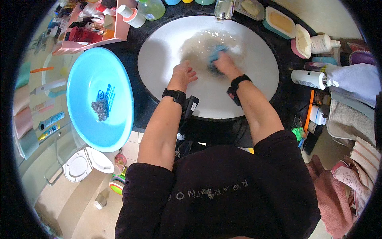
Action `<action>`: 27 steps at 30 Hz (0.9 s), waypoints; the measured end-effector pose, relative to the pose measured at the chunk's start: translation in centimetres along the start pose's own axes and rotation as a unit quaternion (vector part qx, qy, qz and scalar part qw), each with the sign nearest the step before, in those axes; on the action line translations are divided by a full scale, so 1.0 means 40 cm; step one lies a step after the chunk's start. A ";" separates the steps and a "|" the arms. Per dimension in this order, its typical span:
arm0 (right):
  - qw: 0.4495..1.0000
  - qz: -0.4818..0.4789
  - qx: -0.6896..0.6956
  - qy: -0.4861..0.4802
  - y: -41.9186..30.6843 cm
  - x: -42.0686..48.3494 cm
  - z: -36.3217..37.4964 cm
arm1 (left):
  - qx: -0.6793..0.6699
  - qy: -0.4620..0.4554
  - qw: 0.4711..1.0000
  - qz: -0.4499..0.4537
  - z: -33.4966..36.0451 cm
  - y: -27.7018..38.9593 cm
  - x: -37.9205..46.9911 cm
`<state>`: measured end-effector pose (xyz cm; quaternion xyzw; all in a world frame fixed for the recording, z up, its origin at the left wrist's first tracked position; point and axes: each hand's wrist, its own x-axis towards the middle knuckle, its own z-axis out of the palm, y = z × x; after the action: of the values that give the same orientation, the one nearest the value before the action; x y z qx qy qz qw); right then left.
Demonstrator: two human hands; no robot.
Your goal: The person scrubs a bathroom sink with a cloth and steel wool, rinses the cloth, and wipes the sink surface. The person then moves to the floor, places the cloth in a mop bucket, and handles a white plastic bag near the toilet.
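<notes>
Murky water point(194, 41) stands in the white oval washbasin point(161, 62) before me. My right hand point(228, 65) grips a blue cloth point(218, 51) in that water, close to the middle of the basin; both are blurred. Nothing shows in my left hand point(183, 73), held over the left side of the basin with its fingers apart and partly bent. Each wrist wears a black strap, and the left one carries a small black box point(190, 107). The tap point(224, 10) rises at the far rim of the basin.
Left of the basin, a light-blue plastic tub point(85, 98) holds a dark grey clump point(101, 110). A pink organizer point(119, 30) with cosmetics stands behind it. Soap dishes point(280, 22) and a white pump bottle point(309, 79) line the right of the black counter point(143, 110). Towels point(350, 116) hang at right.
</notes>
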<state>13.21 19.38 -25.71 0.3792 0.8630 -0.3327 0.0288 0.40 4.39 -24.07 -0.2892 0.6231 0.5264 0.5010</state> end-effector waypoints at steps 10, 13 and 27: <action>0.992 0.078 -0.029 0.090 0.063 0.019 -0.127 | 0.075 -0.022 0.997 0.003 0.016 -0.011 -0.034; 0.997 0.060 -0.032 0.045 0.000 0.008 -0.026 | 0.050 -0.030 0.997 -0.047 0.007 0.011 -0.053; 0.983 -0.009 -0.173 0.066 0.030 -0.005 -0.137 | 0.030 -0.057 0.997 0.033 -0.007 0.021 -0.075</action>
<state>15.27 23.11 -22.06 0.3816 0.9110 -0.1527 0.0337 0.55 3.87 -20.98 -0.2234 0.6181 0.5394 0.5264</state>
